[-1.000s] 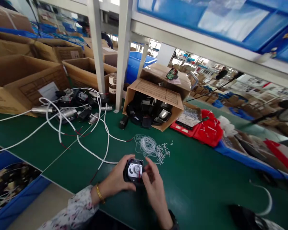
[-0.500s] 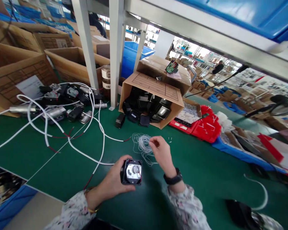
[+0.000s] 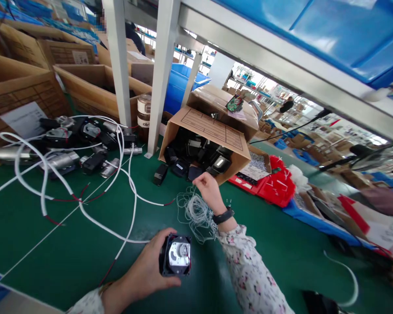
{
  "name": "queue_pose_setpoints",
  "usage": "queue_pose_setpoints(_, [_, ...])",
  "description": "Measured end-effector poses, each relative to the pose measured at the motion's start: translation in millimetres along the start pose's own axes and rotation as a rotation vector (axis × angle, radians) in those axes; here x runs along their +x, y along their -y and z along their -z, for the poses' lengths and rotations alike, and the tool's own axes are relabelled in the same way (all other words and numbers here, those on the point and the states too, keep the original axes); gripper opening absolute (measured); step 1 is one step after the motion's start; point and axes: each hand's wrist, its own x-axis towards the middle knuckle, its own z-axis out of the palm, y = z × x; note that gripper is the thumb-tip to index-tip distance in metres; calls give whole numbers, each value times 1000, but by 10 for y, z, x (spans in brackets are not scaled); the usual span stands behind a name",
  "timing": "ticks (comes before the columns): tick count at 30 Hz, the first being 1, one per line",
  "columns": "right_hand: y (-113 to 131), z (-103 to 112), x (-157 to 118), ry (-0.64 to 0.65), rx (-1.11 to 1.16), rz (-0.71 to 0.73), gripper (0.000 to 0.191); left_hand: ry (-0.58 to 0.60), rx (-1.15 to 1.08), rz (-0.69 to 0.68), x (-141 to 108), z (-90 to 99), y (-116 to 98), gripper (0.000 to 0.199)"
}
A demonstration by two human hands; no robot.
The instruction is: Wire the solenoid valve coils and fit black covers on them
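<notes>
My left hand is closed around a square black housing, gripping it by its side. Inside the open housing sits a silver metal plate with a round part on it, and thin red wire runs along its right side. My right hand is pinched above a loose tangle of thin white cord; a strand rises to the fingertips. A few small screws lie right of that hand. A white cable passes behind my left hand.
A tipped cardboard box of black housings stands at the back. Metal motors and white cables crowd the left. Red bags and a blue tray line the right. A metal post rises behind the table.
My right hand has moved away from me over the cord, its fingers now pinched, and the tangle looks looser. My left hand still holds the housing. The view has shifted slightly.
</notes>
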Motion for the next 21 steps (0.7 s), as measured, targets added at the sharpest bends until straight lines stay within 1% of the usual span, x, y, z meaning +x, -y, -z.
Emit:
queue_pose_setpoints(4, [266, 435, 53, -125, 132, -16, 12, -21, -40, 29, 4, -41, 56, 86])
queue_pose_setpoints(7, [469, 685, 15, -173, 187, -19, 15, -61, -58, 58, 6, -68, 39, 85])
queue_pose_setpoints(10, [590, 863, -134, -176, 235, -53, 17, -99, -60, 68, 14, -75, -7, 80])
queue_pose_setpoints(12, [607, 956, -314, -131, 327, -133, 20, -111, -60, 81, 24, -69, -28, 77])
queue_pose_setpoints(14, [559, 1033, -565, -75, 446, -250, 23, -96, -54, 94, 32, -62, -44, 76])
queue_pose_setpoints(16, [435, 1097, -878, -42, 502, -382, 25, -75, -58, 105, 35, -59, -68, 75])
queue_pose_setpoints(19, [107, 1193, -1414, -77, 387, -586, 29, -84, -80, 143, 30, -70, -138, 75])
queue_pose_setpoints(21, [-168, 1297, -1768, -157, 262, -682, 31, -93, -90, 185, 28, -84, -187, 79])
